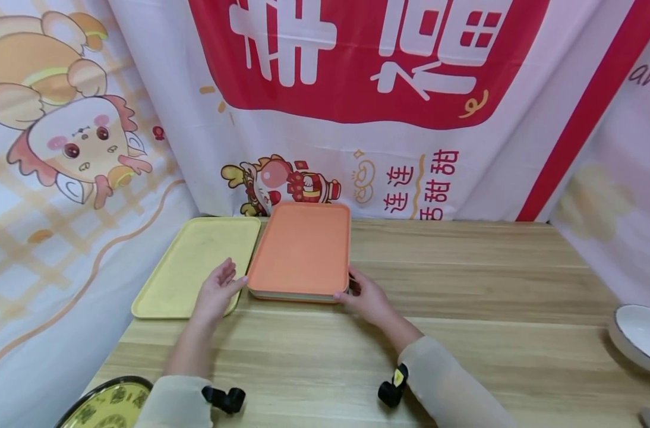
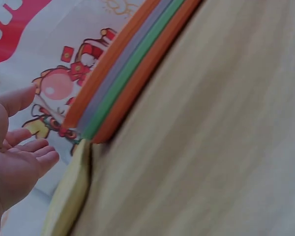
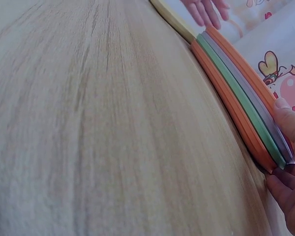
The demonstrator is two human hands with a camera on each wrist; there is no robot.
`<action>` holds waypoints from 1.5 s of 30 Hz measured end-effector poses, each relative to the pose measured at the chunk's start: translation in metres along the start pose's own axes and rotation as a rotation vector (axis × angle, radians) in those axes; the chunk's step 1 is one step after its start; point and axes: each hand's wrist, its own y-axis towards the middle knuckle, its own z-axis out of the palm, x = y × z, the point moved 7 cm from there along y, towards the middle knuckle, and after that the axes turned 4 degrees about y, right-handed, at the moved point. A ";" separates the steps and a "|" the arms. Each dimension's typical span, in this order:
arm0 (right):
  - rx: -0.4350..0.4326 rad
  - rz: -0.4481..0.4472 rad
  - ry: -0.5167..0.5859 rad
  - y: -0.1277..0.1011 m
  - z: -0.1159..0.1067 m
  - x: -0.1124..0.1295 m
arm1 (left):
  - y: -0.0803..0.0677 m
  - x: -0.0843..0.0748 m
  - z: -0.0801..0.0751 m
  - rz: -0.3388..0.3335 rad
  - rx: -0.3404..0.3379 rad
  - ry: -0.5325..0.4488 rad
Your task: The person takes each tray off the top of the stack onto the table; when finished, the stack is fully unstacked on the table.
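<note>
- A stack of flat rectangular trays (image 1: pixel 302 249), layered orange, lilac, green and orange from the top down, lies towards the back of a pale wood-grain bench (image 1: pixel 464 273), close to the cloth backdrop (image 1: pixel 491 172)
- The person's right hand (image 1: pixel 368 297) grips the stack's near right corner, thumb against the top orange tray and fingers tucked under the bottom one; whether that corner is lifted cannot be told
- The left hand (image 1: pixel 218 288) holds nothing: it is open, palm turned towards the stack, thumb just beside its near left corner
- Beneath and beyond the left hand, a pale yellow rectangular tray with rounded corners (image 1: pixel 196 261) lies on the bench, immediately left of the stack
- At the right edge, partly cut off, sits a round white bowl with a dark rim (image 1: pixel 646 336)
- At the lower left, a round yellow patterned dish with a black rim (image 1: pixel 108 407) is partly hidden by the left sleeve (image 1: pixel 175 404)
</note>
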 end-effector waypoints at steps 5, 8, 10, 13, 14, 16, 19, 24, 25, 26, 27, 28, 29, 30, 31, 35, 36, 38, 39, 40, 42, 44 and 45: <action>-0.002 0.000 -0.001 0.001 0.000 0.000 | 0.001 0.010 0.020 0.021 -0.010 -0.069; 0.000 0.002 -0.002 0.002 0.000 -0.001 | 0.002 0.017 0.028 0.020 -0.010 -0.097; 0.002 0.006 -0.004 0.002 0.001 -0.002 | 0.001 0.021 0.031 0.010 -0.012 -0.100; 0.006 0.017 -0.009 0.002 0.002 -0.003 | 0.002 0.027 0.033 0.003 -0.015 -0.094; 0.005 0.016 -0.012 0.002 0.002 -0.003 | 0.002 0.028 0.033 0.004 -0.017 -0.088; 0.002 0.022 -0.014 0.002 0.001 -0.004 | 0.003 0.029 0.033 0.015 -0.019 -0.082; -0.003 0.017 -0.012 0.001 0.001 -0.003 | 0.002 0.031 0.033 0.022 -0.022 -0.084; -0.025 -0.007 -0.011 0.001 0.001 0.000 | 0.001 0.032 0.033 0.022 -0.024 -0.112; -0.034 -0.014 -0.009 0.001 0.000 0.001 | 0.001 0.032 0.033 0.023 -0.025 -0.117; -0.042 -0.017 -0.008 0.002 0.000 0.001 | 0.001 0.032 0.033 0.024 -0.024 -0.118; -0.050 -0.017 -0.008 0.002 -0.001 0.002 | 0.001 0.032 0.033 0.024 -0.024 -0.118; -0.058 -0.018 -0.002 0.002 -0.002 0.003 | 0.002 0.033 0.033 0.024 -0.025 -0.120; -0.066 -0.015 -0.003 0.002 -0.002 0.004 | 0.002 0.033 0.033 0.021 -0.027 -0.118; -0.075 -0.012 -0.006 0.002 -0.003 0.005 | 0.003 0.034 0.033 0.019 -0.027 -0.117; -0.081 -0.005 -0.012 0.002 -0.004 0.006 | 0.003 0.034 0.034 0.014 -0.029 -0.114; -0.096 0.012 0.011 0.001 -0.006 0.011 | 0.004 0.036 0.035 0.000 -0.032 -0.118; -0.095 0.011 0.045 0.001 -0.005 0.012 | 0.004 0.036 0.035 -0.002 -0.031 -0.124; -0.075 0.022 0.157 0.002 -0.003 0.013 | 0.004 0.036 0.036 -0.006 -0.030 -0.130; -0.059 0.028 0.232 0.002 -0.001 0.014 | 0.004 0.036 0.036 -0.008 -0.029 -0.133; -0.043 0.030 0.313 0.003 0.001 0.014 | 0.004 0.036 0.036 -0.010 -0.029 -0.133; -0.013 0.046 0.467 0.005 0.006 0.012 | 0.004 0.036 0.036 -0.013 -0.032 -0.132; 0.016 0.066 0.598 0.006 0.011 0.010 | 0.004 0.037 0.036 -0.015 -0.035 -0.127; 0.023 0.077 0.644 0.007 0.013 0.008 | 0.004 0.037 0.036 -0.016 -0.037 -0.124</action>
